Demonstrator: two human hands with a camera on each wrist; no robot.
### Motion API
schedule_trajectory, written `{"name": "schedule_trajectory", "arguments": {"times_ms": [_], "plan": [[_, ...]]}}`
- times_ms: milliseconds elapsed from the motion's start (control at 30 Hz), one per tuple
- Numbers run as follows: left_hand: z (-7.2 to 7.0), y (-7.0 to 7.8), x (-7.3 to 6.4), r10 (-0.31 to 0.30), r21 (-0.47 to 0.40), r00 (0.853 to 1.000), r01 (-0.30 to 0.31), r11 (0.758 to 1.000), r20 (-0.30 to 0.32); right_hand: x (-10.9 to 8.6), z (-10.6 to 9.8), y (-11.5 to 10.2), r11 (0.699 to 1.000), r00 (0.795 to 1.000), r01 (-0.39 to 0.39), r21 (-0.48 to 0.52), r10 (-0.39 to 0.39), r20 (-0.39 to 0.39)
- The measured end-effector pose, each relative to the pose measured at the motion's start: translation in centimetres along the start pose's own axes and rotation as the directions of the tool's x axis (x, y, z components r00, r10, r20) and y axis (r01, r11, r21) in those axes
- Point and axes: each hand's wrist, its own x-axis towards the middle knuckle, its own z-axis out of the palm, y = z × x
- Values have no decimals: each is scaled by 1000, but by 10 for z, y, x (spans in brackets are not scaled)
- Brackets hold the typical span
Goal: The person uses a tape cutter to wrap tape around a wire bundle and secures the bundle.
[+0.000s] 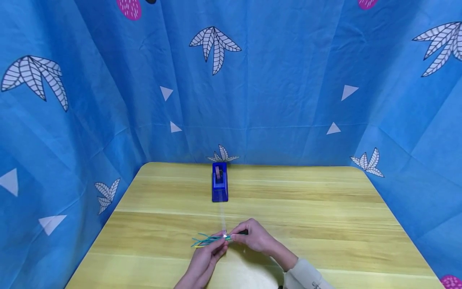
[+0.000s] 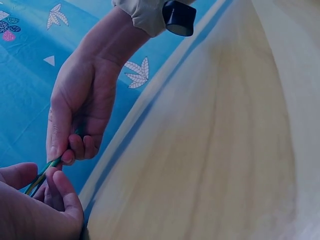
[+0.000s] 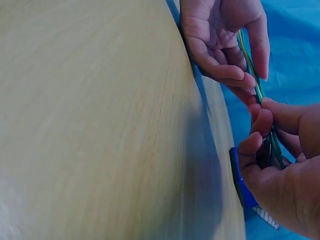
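Note:
A bundle of thin wires (image 1: 206, 241), mostly green-teal with some yellow, runs between my two hands in the head view, its loose ends fanning out to the left. My left hand (image 1: 205, 259) holds the bundle between thumb and fingers. Close beside it, my right hand (image 1: 255, 237) pinches the same wires, and a dark end shows behind its fingers. A strip of clear tape (image 1: 222, 216) stretches from the blue tape dispenser (image 1: 220, 196) down to the bundle by the fingertips. In the right wrist view, green wires (image 3: 272, 150) pass through the right hand's curled fingers.
The dispenser stands near the back edge of the wood-grain table (image 1: 306, 200). Blue curtains (image 1: 281, 80) with leaf prints hang behind the table and along both sides. A black device (image 2: 179, 19) sits on the right sleeve in the left wrist view.

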Motion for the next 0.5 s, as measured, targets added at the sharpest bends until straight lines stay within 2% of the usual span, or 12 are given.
{"name": "schedule_trajectory", "arguments": {"times_ms": [333, 500], "plan": [[1, 3, 0, -2, 4, 1000, 2, 1000, 18, -1, 1, -3, 1000, 1000, 6, 16, -6, -9], [-4, 5, 2, 2, 47, 1000, -2, 999, 13, -1, 1, -1, 1000, 1000, 5, 25, -4, -8]]}}
